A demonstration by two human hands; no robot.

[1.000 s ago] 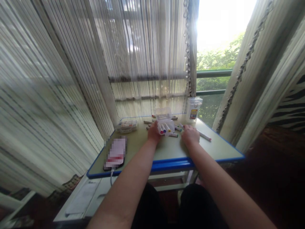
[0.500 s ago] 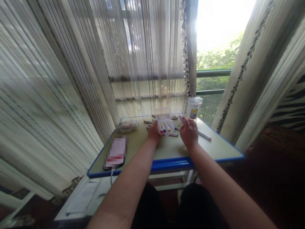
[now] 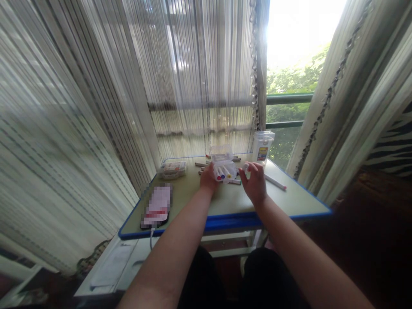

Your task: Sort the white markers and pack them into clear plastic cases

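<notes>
My left hand (image 3: 208, 179) grips the left side of a clear plastic marker case (image 3: 224, 168) with its lid tipped up; a few markers with coloured ends stand in it. My right hand (image 3: 255, 182) is raised just right of the case, fingers closed on a white marker (image 3: 246, 166) whose end points toward the case. Several loose markers (image 3: 236, 181) lie on the table around and behind the case, and one longer marker (image 3: 274, 182) lies to the right of my right hand.
The small table (image 3: 225, 222) has a blue rim and stands against curtained windows. A clear tub with a yellow label (image 3: 262, 148) stands at the back right, a flat clear box (image 3: 171, 169) at the back left, and a phone on a cable (image 3: 156, 207) near the front left.
My right hand lifted a white marker off the table and carried it left toward the case. My left hand stayed on the case.
</notes>
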